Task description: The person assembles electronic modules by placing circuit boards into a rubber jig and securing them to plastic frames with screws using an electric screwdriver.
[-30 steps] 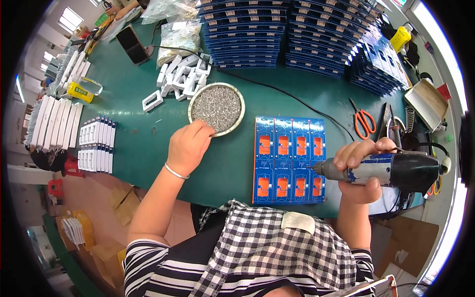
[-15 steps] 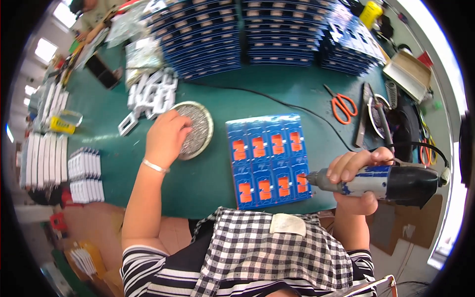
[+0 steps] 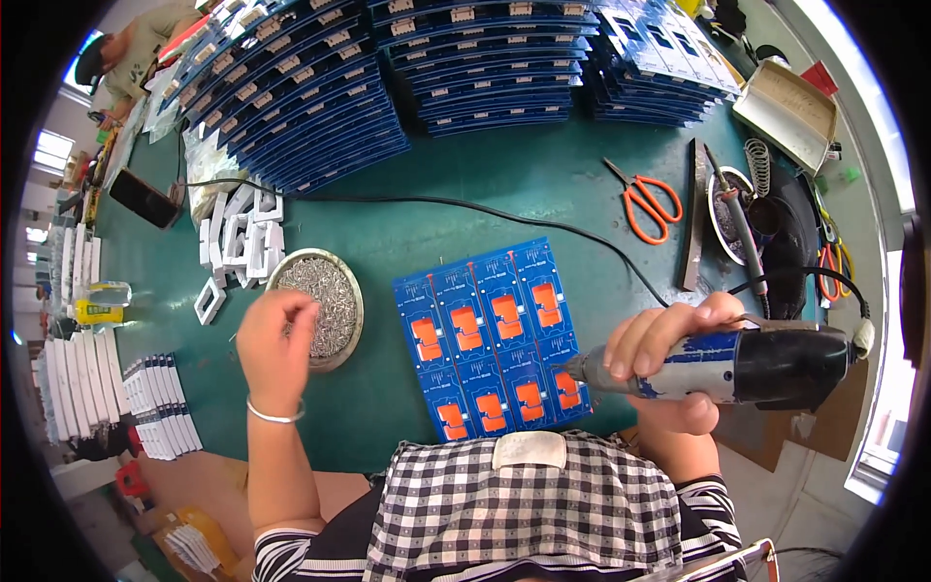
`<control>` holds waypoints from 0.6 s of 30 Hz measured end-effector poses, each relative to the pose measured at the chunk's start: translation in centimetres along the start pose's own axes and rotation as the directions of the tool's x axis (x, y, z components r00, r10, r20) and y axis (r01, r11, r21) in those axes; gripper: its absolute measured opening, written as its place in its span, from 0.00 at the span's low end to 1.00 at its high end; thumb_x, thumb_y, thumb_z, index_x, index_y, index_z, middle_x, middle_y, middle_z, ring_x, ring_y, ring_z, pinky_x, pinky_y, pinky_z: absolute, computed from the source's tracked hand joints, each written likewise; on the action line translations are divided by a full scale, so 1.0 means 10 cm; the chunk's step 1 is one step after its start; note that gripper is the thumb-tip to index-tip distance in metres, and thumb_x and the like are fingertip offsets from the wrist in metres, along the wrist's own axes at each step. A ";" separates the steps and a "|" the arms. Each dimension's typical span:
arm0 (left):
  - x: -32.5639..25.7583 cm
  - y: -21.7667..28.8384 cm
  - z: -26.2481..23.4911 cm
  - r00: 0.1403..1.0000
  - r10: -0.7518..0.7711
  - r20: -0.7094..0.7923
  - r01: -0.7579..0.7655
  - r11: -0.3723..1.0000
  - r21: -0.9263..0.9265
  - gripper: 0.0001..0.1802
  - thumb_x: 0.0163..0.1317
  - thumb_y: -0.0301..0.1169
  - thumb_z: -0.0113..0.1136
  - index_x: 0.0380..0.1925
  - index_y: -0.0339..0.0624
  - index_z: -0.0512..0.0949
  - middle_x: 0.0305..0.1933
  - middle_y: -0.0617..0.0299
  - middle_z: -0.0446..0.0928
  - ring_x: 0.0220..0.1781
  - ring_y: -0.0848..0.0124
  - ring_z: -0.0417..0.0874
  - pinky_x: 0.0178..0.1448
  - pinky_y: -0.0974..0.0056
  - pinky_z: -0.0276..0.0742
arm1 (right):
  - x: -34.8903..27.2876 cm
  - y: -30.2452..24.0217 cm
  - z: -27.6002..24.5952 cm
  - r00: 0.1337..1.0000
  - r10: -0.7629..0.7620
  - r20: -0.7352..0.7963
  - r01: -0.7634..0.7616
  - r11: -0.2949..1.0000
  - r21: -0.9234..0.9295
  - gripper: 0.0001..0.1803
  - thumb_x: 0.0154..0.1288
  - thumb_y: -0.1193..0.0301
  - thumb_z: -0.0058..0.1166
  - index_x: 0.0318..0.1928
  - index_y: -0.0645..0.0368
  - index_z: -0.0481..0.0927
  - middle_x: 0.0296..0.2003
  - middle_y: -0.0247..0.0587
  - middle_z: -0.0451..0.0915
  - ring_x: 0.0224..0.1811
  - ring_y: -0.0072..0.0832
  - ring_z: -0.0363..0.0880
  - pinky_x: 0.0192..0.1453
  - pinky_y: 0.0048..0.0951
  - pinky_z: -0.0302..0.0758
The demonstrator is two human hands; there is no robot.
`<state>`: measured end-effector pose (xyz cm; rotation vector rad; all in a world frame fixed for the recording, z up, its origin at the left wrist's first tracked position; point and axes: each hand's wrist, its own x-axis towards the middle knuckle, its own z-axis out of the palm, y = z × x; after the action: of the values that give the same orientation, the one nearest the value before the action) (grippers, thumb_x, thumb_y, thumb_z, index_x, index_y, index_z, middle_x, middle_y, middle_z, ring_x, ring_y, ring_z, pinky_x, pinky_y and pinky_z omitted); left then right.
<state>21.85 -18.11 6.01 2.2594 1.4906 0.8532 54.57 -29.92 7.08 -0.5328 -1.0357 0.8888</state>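
Note:
My right hand (image 3: 652, 357) is wrapped round an electric screwdriver (image 3: 787, 363) with a scuffed blue and silver body and a black end, lying nearly level and pointing left. Its tip is over the right edge of a blue circuit board panel (image 3: 518, 364) with several orange pieces in two rows. My left hand (image 3: 272, 347) is at a round dish (image 3: 358, 325) filled with small metal screws (image 3: 328, 296). Thumb and fingers are pinched together over its left side; anything between them is too small to make out.
Tall stacks of blue boards (image 3: 301, 107) line the back. White plastic frames (image 3: 240, 238) lie beyond the dish. A black cable (image 3: 465, 205) crosses the green table. Orange-handled scissors (image 3: 648, 204), a metal bar (image 3: 690, 218) and a soldering iron (image 3: 742, 218) lie right. Another person (image 3: 136, 58) sits far left.
My view has shifted and turned slightly, so the panel now appears tilted. My left fingers have drawn back towards the dish's left side. The right hand still holds the screwdriver by the panel.

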 end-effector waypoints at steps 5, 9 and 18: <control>-0.16 0.68 0.43 0.935 0.261 0.240 -0.163 0.917 -0.364 0.06 0.52 0.23 0.67 0.31 0.42 0.81 0.33 0.57 0.82 0.32 0.63 0.84 0.37 0.64 0.80 | 0.00 -0.02 0.04 0.986 0.135 -0.095 -0.130 0.990 0.050 0.32 0.59 0.58 0.62 0.56 0.55 0.60 0.28 0.42 0.75 0.26 0.36 0.79 0.33 0.37 0.78; -0.10 0.94 0.79 0.868 0.435 0.241 -0.338 0.871 -0.355 0.10 0.47 0.23 0.69 0.30 0.43 0.80 0.33 0.59 0.81 0.35 0.60 0.82 0.41 0.61 0.77 | 0.00 0.00 -0.02 0.996 0.071 -0.056 -0.069 0.997 0.039 0.31 0.59 0.58 0.61 0.56 0.56 0.60 0.29 0.43 0.76 0.27 0.37 0.79 0.34 0.39 0.78; -0.06 1.08 1.00 0.824 0.469 0.317 -0.412 0.881 -0.234 0.10 0.48 0.26 0.68 0.30 0.44 0.77 0.32 0.62 0.74 0.35 0.61 0.75 0.40 0.59 0.69 | -0.02 -0.07 -0.08 0.990 0.109 -0.088 -0.094 0.982 0.167 0.32 0.58 0.65 0.66 0.55 0.55 0.60 0.30 0.45 0.77 0.34 0.38 0.81 0.41 0.40 0.80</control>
<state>35.78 -22.42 3.91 2.5072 0.7169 0.5835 55.47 -30.46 7.17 -0.4895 -0.8456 1.0186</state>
